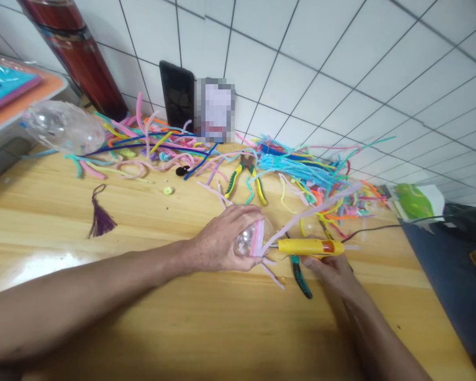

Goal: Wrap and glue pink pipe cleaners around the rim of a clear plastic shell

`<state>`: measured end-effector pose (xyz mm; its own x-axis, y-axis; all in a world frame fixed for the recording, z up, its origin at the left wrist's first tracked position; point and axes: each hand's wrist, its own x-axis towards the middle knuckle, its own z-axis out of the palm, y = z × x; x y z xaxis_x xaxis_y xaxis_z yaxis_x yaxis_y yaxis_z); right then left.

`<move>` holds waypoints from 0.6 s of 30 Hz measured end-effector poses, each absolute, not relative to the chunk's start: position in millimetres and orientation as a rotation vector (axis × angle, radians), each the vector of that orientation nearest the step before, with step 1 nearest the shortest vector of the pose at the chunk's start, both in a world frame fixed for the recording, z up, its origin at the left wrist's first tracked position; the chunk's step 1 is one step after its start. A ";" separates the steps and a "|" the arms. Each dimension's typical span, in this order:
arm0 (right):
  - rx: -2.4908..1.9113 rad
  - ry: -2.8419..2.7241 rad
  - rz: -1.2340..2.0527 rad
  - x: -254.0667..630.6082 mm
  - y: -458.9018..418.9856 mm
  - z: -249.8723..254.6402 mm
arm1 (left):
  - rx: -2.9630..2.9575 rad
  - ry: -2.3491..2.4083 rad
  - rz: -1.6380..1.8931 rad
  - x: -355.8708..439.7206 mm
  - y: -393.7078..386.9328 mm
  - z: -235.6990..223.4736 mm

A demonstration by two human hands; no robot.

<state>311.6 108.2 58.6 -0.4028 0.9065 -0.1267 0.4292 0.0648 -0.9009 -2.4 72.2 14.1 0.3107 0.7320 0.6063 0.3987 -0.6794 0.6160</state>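
My left hand (218,241) is closed around a clear plastic bottle (244,242) lying on its side above the table. Pink and lilac pipe cleaner bands circle the bottle, and a long lilac pipe cleaner (311,214) sticks out up to the right. My right hand (335,271) grips a yellow hot glue gun (307,246), its nozzle at or close to the bands; whether it touches cannot be made out. Beneath the glue gun lie dark green-handled pliers (301,278). Most of the right-hand fingers are hidden behind the glue gun.
Yellow-green pliers (246,177) lie among heaped colourful pipe cleaners (297,166) along the tiled wall. Another clear bottle (65,127), a red thermos (83,58) and a phone (177,95) stand or lie behind. A purple tassel (101,214) is at left; a black cord (384,227) runs right.
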 end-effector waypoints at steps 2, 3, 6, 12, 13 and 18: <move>-1.319 -1.862 1.302 310.9 107.9 58.2 | 2.243 1.012 1.315 -2.5 72.3 14.4; -1.315 -1.858 1.302 310.7 107.6 58.2 | 2.248 1.014 1.317 -2.5 72.4 14.4; -1.318 -1.849 1.309 311.4 106.2 57.8 | 2.255 1.016 1.316 -2.6 72.7 14.1; -1.322 -1.842 1.309 313.4 104.3 52.3 | 2.259 1.004 1.313 -2.4 71.9 14.1; -1.309 -1.841 1.307 313.3 104.4 51.6 | 2.263 1.005 1.315 -2.3 71.7 14.3; -1.243 -1.872 1.316 314.6 107.4 51.4 | 2.255 1.018 1.310 -1.9 71.7 14.0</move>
